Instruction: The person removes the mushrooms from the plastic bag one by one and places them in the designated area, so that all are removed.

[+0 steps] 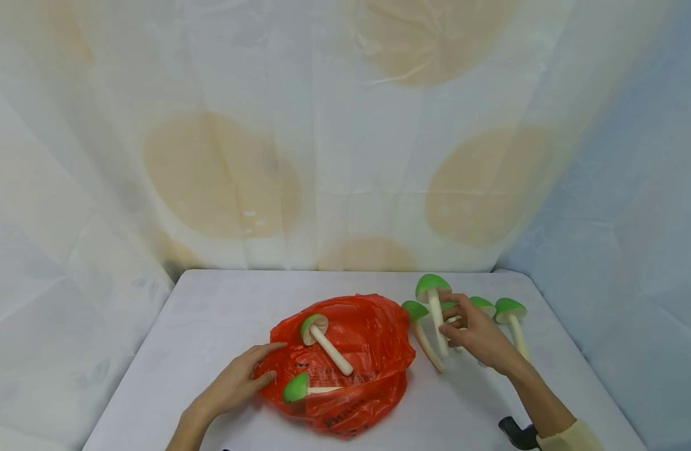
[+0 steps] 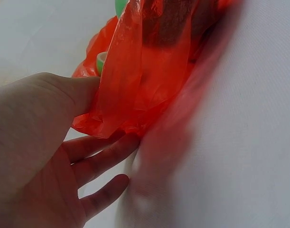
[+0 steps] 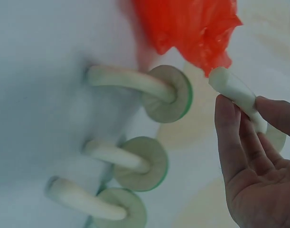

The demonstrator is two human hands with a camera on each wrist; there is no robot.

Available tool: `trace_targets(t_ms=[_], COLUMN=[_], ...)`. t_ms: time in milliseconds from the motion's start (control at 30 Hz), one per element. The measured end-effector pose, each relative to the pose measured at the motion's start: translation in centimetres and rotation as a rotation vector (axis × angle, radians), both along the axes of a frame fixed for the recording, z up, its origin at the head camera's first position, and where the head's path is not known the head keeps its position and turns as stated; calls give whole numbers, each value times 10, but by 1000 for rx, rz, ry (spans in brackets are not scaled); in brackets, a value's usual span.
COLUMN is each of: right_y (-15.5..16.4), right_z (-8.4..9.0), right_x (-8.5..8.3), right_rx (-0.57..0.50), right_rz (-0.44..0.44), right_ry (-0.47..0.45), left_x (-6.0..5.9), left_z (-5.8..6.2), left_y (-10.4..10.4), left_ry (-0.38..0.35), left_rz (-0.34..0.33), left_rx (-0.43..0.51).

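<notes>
My right hand [image 1: 476, 329] pinches the pale stem of a green-capped toy mushroom [image 1: 433, 289], held cap up. In the right wrist view, thumb and fingers close round that stem. My left hand [image 1: 238, 380] holds the left edge of a red plastic bag [image 1: 373, 319], thumb and fingers spread along it; in the left wrist view the plastic hides the thumb tip. One mushroom [image 1: 335, 356] lies across the open bag. Another mushroom [image 1: 296, 388] lies near its front rim, the stem partly covered by plastic. To the bag's right is a mushroom with a curved stem [image 1: 426, 346].
More green-capped mushrooms stand behind and right of my right hand, one [image 1: 511, 310] farthest right; several show in the right wrist view, such as one mushroom [image 3: 140, 164]. A black object [image 1: 517, 432] sits by my right wrist. Pale curtains surround the white table [image 1: 221, 300].
</notes>
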State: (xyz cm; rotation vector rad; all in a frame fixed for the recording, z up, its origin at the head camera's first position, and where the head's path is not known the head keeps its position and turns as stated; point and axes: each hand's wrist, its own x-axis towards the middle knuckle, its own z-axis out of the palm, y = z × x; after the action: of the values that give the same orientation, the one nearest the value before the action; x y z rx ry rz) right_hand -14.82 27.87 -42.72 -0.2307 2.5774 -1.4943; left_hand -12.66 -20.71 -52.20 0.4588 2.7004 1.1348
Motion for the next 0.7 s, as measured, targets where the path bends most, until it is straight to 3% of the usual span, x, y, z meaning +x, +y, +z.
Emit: trace_targets(t_ms=[700], right_y=[29], right_z=[-50], right_x=[9], right_rx=[9], right_rz=[-67], right_ry=[-163], left_x=[1], left_z=[1], left_y=[-1], left_ry=[35], left_rz=[-20], left_rx=[-14])
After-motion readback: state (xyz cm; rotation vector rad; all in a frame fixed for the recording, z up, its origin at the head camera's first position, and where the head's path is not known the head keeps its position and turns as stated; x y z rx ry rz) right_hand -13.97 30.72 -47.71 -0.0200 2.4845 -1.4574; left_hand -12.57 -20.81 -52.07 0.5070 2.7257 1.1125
